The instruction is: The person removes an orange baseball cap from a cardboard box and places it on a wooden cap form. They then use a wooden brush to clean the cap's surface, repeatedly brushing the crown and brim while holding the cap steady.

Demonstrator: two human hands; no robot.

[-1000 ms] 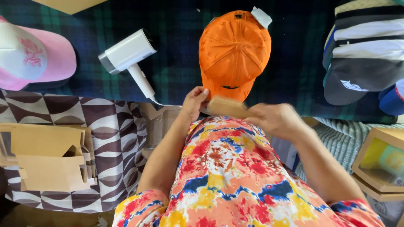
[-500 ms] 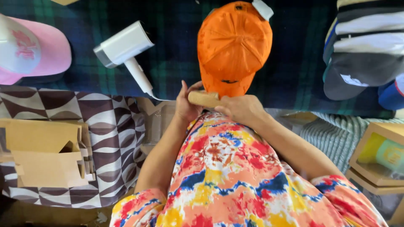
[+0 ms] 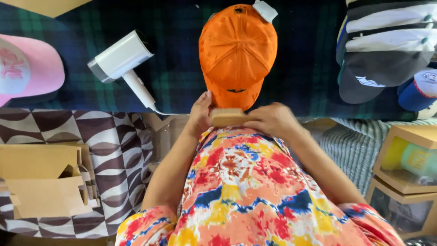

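Home craft or resale workspace, stacked caps (image 3: 387, 50), cardboard boxes (image 3: 43, 182), plaid tablecloth (image 3: 177, 68)

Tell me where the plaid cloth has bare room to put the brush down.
Bare plaid cloth lies between the white dryer and the orange cap, and between that cap and the stacked caps. The right edge is crowded.

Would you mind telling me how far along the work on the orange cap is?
Done: the orange cap lies flat on the plaid cloth. In hand: the left hand and right hand hold a wooden brush at its brim. Left: the brush is not on the crown yet.
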